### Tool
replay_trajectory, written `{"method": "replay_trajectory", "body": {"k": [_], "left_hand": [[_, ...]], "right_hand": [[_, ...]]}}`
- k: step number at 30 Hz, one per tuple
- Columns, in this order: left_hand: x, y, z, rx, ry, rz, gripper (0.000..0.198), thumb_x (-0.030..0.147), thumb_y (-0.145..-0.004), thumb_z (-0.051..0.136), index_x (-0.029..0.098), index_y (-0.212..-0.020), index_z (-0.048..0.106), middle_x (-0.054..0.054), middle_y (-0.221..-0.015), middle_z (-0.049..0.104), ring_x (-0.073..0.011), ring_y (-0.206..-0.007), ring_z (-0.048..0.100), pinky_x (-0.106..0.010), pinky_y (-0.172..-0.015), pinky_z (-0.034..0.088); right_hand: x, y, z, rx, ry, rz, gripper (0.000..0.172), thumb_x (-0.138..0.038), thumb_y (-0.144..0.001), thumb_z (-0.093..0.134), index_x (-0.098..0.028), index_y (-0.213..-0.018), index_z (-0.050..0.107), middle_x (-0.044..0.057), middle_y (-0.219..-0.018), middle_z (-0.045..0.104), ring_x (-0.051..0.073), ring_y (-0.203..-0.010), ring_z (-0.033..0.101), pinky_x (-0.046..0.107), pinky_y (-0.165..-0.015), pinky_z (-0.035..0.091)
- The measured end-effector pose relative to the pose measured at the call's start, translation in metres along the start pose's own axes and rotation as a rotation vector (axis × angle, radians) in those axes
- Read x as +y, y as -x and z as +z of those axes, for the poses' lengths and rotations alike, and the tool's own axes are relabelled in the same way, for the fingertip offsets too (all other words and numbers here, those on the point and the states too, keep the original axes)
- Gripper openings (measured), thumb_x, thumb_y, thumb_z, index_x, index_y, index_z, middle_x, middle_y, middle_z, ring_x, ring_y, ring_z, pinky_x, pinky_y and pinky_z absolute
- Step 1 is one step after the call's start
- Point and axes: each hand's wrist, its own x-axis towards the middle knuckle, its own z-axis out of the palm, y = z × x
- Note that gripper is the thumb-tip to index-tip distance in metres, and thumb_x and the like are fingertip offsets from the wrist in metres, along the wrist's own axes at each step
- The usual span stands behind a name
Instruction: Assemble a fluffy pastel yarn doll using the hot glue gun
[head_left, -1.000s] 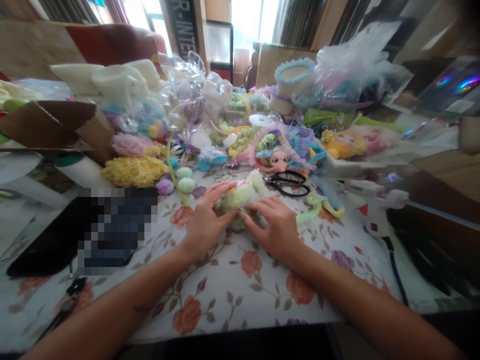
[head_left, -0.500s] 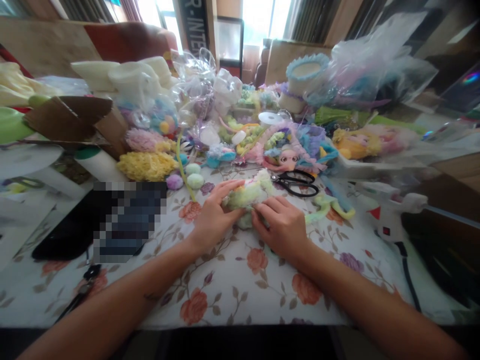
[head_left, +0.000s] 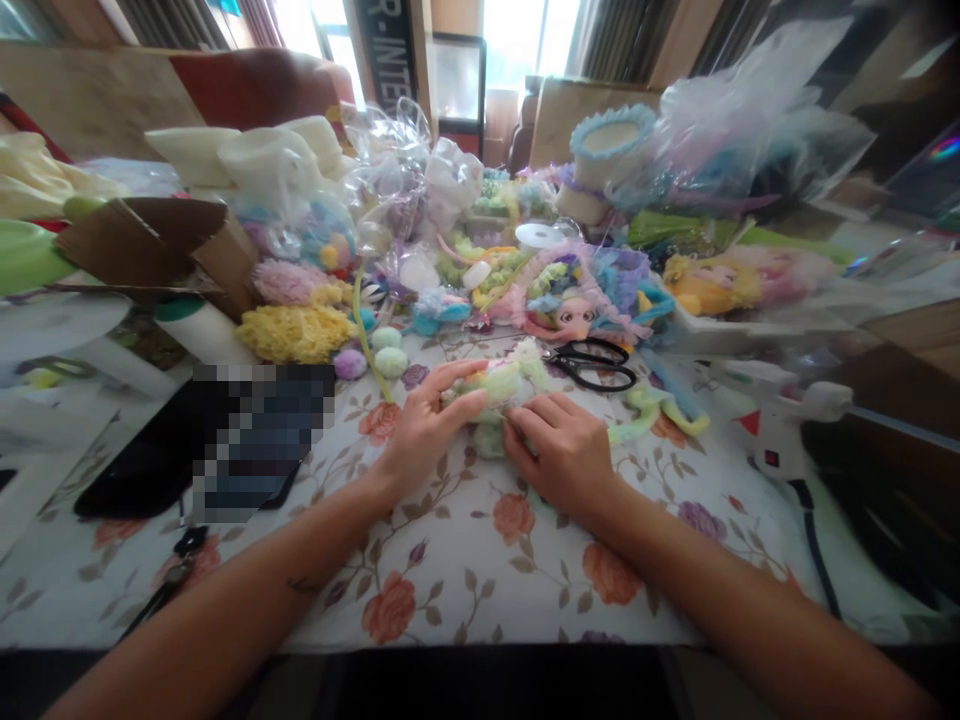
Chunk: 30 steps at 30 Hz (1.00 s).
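Between my two hands lies a fluffy pale green and yellow craft piece on the flowered tablecloth. My left hand grips its left side, thumb in front and fingers behind. The curled fingers of my right hand pinch the front right of the piece; what exactly lies under the fingertips is hidden. Just beyond, black-handled scissors rest on the cloth. A pale green and blue fuzzy strip trails out to the right of my right hand.
Left of me lie a black phone, pompoms and a yellow fluffy bundle. A white glue gun with a cord stands at the right. Behind, yarn pieces, a doll face, a ribbon spool and plastic bags are heaped.
My left thumb has shifted up on the fluffy piece, uncovering more of its lower front. My right hand stays nearly in place.
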Motion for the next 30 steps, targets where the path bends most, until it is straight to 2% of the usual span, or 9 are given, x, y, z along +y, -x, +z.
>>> {"method": "replay_trajectory", "body": {"k": [3,7,12,17,22,26,30], "left_hand": [[-0.003,-0.002,0.000,-0.010,-0.007,-0.022,0.041,0.036,-0.081,0.075,0.025,-0.119,0.070,-0.004,-0.118,0.072,-0.0293,-0.122,0.060,-0.040,-0.101,0.051],[-0.012,-0.004,-0.002,-0.034,0.040,-0.068,0.052,0.038,-0.076,0.081,0.023,-0.125,0.068,-0.007,-0.126,0.070,-0.0278,-0.119,0.062,-0.039,-0.101,0.051],[-0.016,-0.006,-0.002,-0.053,0.085,-0.088,0.065,0.035,-0.069,0.086,0.022,-0.129,0.067,-0.007,-0.118,0.072,-0.0268,-0.112,0.064,-0.037,-0.096,0.053],[-0.010,-0.007,-0.002,-0.014,0.015,-0.058,0.061,0.027,-0.064,0.089,0.023,-0.122,0.071,-0.004,-0.106,0.073,-0.0259,-0.106,0.065,-0.032,-0.085,0.056],[-0.010,-0.009,-0.004,0.007,-0.056,-0.019,0.057,0.022,-0.065,0.089,0.024,-0.119,0.073,-0.004,-0.109,0.073,-0.0261,-0.111,0.064,-0.032,-0.087,0.055],[-0.013,-0.010,-0.004,-0.001,-0.036,-0.026,0.060,0.024,-0.065,0.089,0.024,-0.122,0.071,-0.003,-0.107,0.074,-0.0258,-0.108,0.065,-0.030,-0.084,0.056],[-0.011,-0.009,-0.003,-0.007,-0.009,-0.058,0.061,0.027,-0.064,0.089,0.022,-0.122,0.071,-0.003,-0.108,0.075,-0.0256,-0.106,0.067,-0.030,-0.082,0.057]], "right_hand": [[-0.001,0.000,0.000,0.009,0.024,-0.023,0.023,-0.016,-0.093,0.056,-0.018,-0.072,0.065,0.003,-0.067,0.065,0.017,-0.064,0.051,0.031,-0.062,0.036],[-0.001,0.001,-0.001,-0.005,0.039,-0.029,0.025,-0.017,-0.095,0.054,-0.019,-0.072,0.066,0.002,-0.065,0.063,0.017,-0.064,0.050,0.032,-0.061,0.035],[0.000,0.001,-0.001,-0.026,0.029,-0.009,0.026,-0.018,-0.095,0.053,-0.019,-0.072,0.066,0.002,-0.066,0.064,0.017,-0.065,0.052,0.032,-0.061,0.036],[0.000,0.002,-0.002,-0.031,0.011,-0.007,0.030,-0.018,-0.095,0.053,-0.018,-0.068,0.067,0.002,-0.064,0.062,0.017,-0.063,0.051,0.031,-0.060,0.038],[0.000,0.002,-0.004,-0.056,-0.004,-0.035,0.030,-0.020,-0.095,0.054,-0.018,-0.068,0.068,0.003,-0.066,0.065,0.017,-0.064,0.052,0.032,-0.059,0.038],[0.001,0.003,-0.005,-0.076,0.001,-0.028,0.031,-0.021,-0.096,0.055,-0.017,-0.068,0.070,0.004,-0.066,0.064,0.017,-0.064,0.052,0.031,-0.060,0.038],[0.005,0.006,-0.004,-0.105,-0.076,0.054,0.031,-0.023,-0.096,0.055,-0.017,-0.071,0.071,0.005,-0.071,0.065,0.017,-0.068,0.056,0.029,-0.063,0.041]]}}
